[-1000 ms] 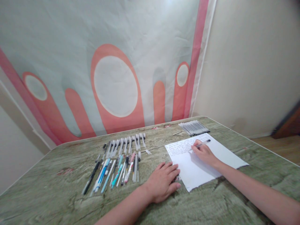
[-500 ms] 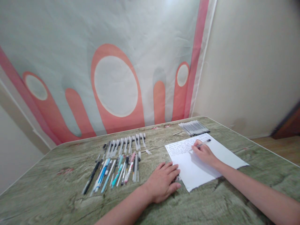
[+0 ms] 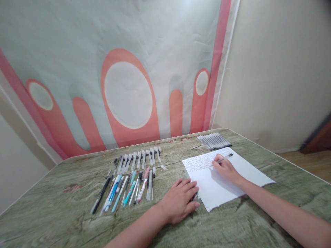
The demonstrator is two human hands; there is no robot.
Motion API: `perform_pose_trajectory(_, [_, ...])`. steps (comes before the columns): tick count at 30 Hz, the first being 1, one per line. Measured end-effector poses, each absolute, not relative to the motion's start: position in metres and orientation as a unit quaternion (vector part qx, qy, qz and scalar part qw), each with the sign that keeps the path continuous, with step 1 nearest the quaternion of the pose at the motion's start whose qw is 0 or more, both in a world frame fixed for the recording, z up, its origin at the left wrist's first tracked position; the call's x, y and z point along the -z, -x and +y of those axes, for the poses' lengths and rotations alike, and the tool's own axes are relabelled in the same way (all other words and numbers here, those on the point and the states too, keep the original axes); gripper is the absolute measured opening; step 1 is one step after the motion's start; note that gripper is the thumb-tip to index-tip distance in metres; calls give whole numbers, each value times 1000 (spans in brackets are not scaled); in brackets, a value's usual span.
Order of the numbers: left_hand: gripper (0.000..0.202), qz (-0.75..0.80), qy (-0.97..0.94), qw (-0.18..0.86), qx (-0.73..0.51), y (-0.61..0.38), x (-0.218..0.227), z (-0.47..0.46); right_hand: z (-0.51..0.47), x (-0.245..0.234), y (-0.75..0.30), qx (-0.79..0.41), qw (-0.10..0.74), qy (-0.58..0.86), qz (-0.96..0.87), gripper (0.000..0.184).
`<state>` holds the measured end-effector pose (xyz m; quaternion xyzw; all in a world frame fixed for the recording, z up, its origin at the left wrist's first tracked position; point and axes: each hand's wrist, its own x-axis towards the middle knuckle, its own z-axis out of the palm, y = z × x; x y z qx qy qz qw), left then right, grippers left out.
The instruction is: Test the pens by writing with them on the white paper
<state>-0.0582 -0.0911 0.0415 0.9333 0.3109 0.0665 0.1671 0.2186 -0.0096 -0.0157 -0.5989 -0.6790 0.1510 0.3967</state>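
A white sheet of paper (image 3: 248, 170) lies on the green patterned table (image 3: 64, 213), with lines of small handwriting across its top left. My right hand (image 3: 226, 169) rests on the sheet, fingers closed round a pen (image 3: 223, 158) whose tip touches the written lines. My left hand (image 3: 181, 200) lies flat with fingers spread, pressing the table at the paper's left edge and holding nothing.
A row of several pens (image 3: 126, 187) lies left of my left hand, with a second row of pale pens (image 3: 141, 158) behind it. A tight bundle of dark-tipped pens (image 3: 214, 140) sits at the far edge behind the paper. A painted cloth (image 3: 128, 93) hangs behind the table.
My right hand with the pen has crept slightly to the right along the written line. My left hand has stayed put.
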Motion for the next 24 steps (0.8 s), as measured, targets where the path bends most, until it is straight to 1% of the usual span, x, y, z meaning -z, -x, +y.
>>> perform_pose_trajectory(4, [51,311,-935,160,-66,58,-42,-91,-12,12,-217,-146,397,601,-678,14])
perform_pose_trajectory(7, [51,310,-935,155,-69,58,-42,-91,-12,12,-217,-142,418,613,-655,15])
perform_pose_trajectory(11, [51,309,-936,149,-74,59,-41,-91,-14,12,-218,-175,441,618,-627,20])
perform_pose_trajectory(14, [50,305,-938,141,-85,58,-40,-93,-17,10,-215,-171,439,620,-627,23])
perform_pose_trajectory(18, [46,308,-939,111,-109,61,-41,-92,-23,3,-209,-164,456,587,-648,24])
perform_pose_trajectory(21, [41,348,-928,82,-108,75,-44,-80,-28,-4,-202,-169,458,556,-672,26])
perform_pose_trajectory(24, [29,446,-890,55,-79,101,-52,-58,-32,-14,-193,-186,438,539,-695,29])
